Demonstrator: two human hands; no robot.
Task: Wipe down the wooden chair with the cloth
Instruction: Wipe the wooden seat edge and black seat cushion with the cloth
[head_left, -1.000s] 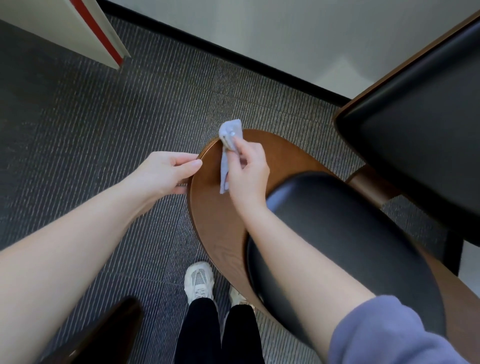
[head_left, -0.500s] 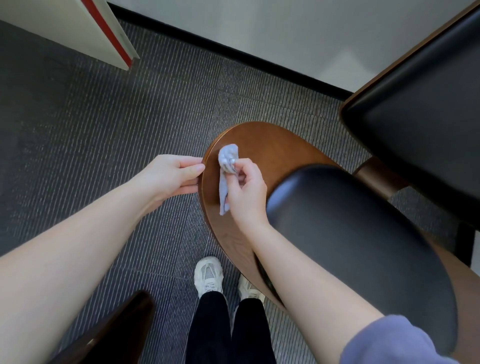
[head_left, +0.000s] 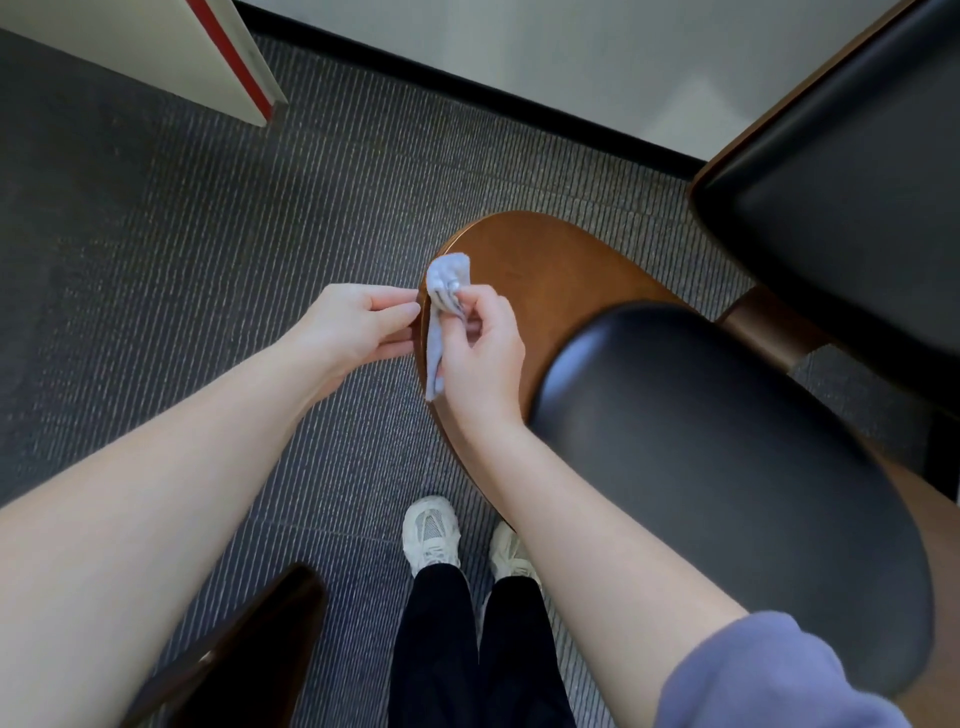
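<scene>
- The wooden chair (head_left: 545, 270) is seen from above; its brown curved panel lies in front of the person, with a black padded cushion (head_left: 727, 467) covering its right part.
- The cloth (head_left: 444, 283), small, bunched and pale blue-grey, is pressed against the panel's left rim, and a loose tail hangs down along that edge.
- The cloth is pinched by the right hand (head_left: 483, 353): thumb and fingers (head_left: 480, 304) are curled tightly round the wad, probably so that a firm pad can be rubbed along the narrow rim.
- The rim is gripped from outside by the left hand (head_left: 353, 322), its fingers curled onto the wood just beside the cloth. The chair is judged to be steadied this way against the wiping push.
- Bare wood is left open above and to the right of the cloth, as far as the cushion's border; that seam is likely to catch the cloth.
- Open carpet (head_left: 208, 234) lies left of the chair, so room for the arms is plentiful there. A second chair (head_left: 857, 197) stands near on the right, and a dark object (head_left: 249, 649) sits beside the shoes (head_left: 431, 530).
</scene>
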